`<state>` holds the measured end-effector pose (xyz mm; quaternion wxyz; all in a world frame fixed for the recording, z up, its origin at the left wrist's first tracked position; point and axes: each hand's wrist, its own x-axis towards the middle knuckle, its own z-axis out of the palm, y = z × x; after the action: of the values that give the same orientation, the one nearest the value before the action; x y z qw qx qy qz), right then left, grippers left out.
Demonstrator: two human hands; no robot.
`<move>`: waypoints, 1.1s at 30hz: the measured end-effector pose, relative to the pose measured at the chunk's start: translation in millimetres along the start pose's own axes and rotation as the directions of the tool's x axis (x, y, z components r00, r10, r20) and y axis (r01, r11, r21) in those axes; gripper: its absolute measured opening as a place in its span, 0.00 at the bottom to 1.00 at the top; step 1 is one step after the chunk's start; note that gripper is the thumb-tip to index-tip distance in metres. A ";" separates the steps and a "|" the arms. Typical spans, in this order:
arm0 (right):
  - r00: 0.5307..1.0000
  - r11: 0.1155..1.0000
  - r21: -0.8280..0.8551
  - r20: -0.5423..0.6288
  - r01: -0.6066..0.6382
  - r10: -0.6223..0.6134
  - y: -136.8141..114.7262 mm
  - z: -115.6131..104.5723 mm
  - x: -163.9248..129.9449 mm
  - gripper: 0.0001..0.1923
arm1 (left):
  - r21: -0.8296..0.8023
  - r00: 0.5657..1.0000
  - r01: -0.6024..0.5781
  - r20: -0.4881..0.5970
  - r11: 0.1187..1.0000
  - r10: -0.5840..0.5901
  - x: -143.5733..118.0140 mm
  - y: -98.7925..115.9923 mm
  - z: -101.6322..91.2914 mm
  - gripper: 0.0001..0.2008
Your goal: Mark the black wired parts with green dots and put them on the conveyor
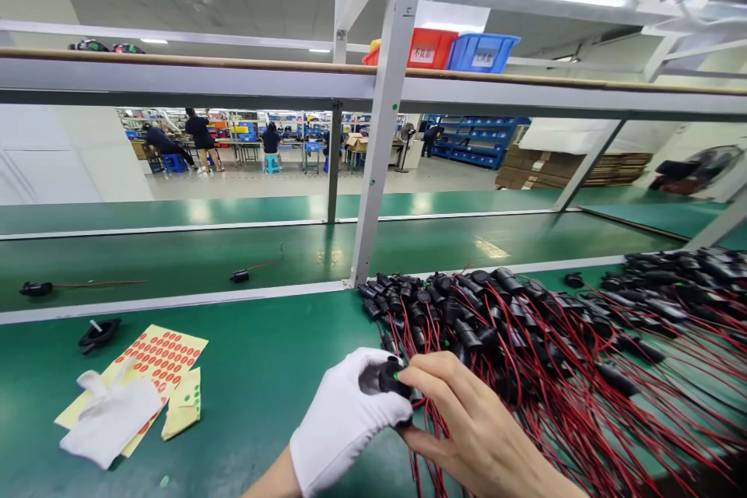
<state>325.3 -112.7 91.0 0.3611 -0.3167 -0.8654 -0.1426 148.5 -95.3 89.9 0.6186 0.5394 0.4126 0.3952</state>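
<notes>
In the head view, my left hand [348, 414], in a white glove, is closed around a small black cylindrical part [387, 375]. A green dot shows on that part, right by the fingertips of my bare right hand [475, 426]. Forefinger and thumb of the right hand grip the same part from the right side. Behind and right of my hands lies a big heap of similar black parts [467, 331] with long red and black wires [542, 405]. Whether the held part has its own wires is hidden by my hands.
To the left lie a sheet of red oval stickers [169, 354], a smaller green-dot sheet [185, 405], a white glove [113, 420] and a black tray-like piece [99, 334]. A shelf post [382, 124] rises ahead. Two wired parts [239, 275] lie beyond the white strip.
</notes>
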 end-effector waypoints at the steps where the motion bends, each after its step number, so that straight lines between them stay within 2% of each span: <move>1: 1.000 1.000 0.013 0.008 -0.005 0.005 -1.0 0.2 -0.7 0.15 | 0.006 1.000 0.005 -0.024 1.000 -0.005 -1.0 -2.0 1.5 0.16; 4: 0.999 0.996 0.088 0.040 -0.027 0.023 -4.2 2.3 -3.7 0.20 | 0.022 0.995 0.009 -0.096 1.000 -0.007 -5.2 -9.8 5.5 0.16; 6: 0.996 0.980 0.188 0.069 -0.069 0.057 -6.2 4.5 -4.5 0.24 | -0.022 0.994 0.016 -0.111 1.000 -0.018 -9.1 -13.5 5.5 0.14; 7: 0.992 0.962 0.249 0.091 -0.110 0.090 -6.8 5.5 -4.3 0.26 | -0.070 0.997 0.022 -0.075 0.997 -0.027 -10.9 -14.4 4.3 0.13; 9: 0.967 0.903 0.353 0.155 -0.247 0.204 -6.8 6.7 -2.9 0.26 | -0.190 0.996 0.039 0.081 0.981 -0.024 -13.6 -15.3 -0.2 0.14; 11: 0.907 0.807 0.416 0.241 -0.419 0.346 -5.0 6.4 -0.9 0.23 | -0.331 0.963 0.075 0.269 0.941 0.018 -14.6 -17.2 -5.1 0.19; 13: 0.823 0.682 0.462 0.347 -0.567 0.450 -2.0 5.2 1.0 0.18 | -0.475 0.931 0.138 0.360 0.869 0.049 -14.3 -22.2 -7.5 0.22; 16: 0.737 0.501 0.540 0.485 -0.676 0.471 2.1 4.3 2.5 0.11 | -0.660 0.928 0.263 0.372 0.704 0.002 -13.9 -34.0 -4.4 0.24; 19: 0.703 0.390 0.589 0.532 -0.708 0.473 3.7 6.3 2.2 0.12 | -0.759 0.918 0.356 0.392 0.545 -0.053 -15.0 -43.4 2.5 0.25; 22: 0.695 0.360 0.603 0.531 -0.712 0.485 3.8 8.3 0.5 0.16 | -0.779 0.902 0.403 0.426 0.480 -0.066 -16.5 -44.8 7.0 0.24; 24: 0.714 0.386 0.608 0.507 -0.693 0.483 4.1 7.7 -1.6 0.18 | -0.760 0.908 0.378 0.416 0.528 -0.052 -17.1 -41.9 7.2 0.25; 25: 0.734 0.411 0.616 0.481 -0.672 0.480 4.4 6.8 -2.9 0.19 | -0.736 0.926 0.320 0.377 0.596 -0.031 -17.3 -40.2 6.5 0.25; 27: 0.790 0.488 0.631 0.385 -0.603 0.477 4.7 4.0 -5.5 0.20 | -0.615 0.975 0.101 0.218 0.782 0.045 -17.5 -37.8 3.4 0.25; 29: 0.842 0.581 0.627 0.256 -0.519 0.475 4.0 0.9 -7.7 0.19 | -0.364 0.990 -0.117 0.026 0.924 0.135 -17.8 -38.6 -0.8 0.28; 31: 0.876 0.662 0.597 0.158 -0.452 0.455 1.4 -1.9 -8.8 0.17 | -0.119 0.975 -0.214 -0.086 0.969 0.205 -18.3 -42.9 -4.9 0.32; 33: 0.903 0.723 0.558 0.129 -0.408 0.410 -2.7 -4.2 -8.7 0.20 | 0.039 0.953 -0.281 -0.104 0.959 0.284 -19.2 -49.5 -8.1 0.33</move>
<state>330.5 -120.6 87.6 0.4633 -0.3757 -0.7756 0.2065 136.5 -115.7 41.7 0.5260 0.5778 0.3687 0.5035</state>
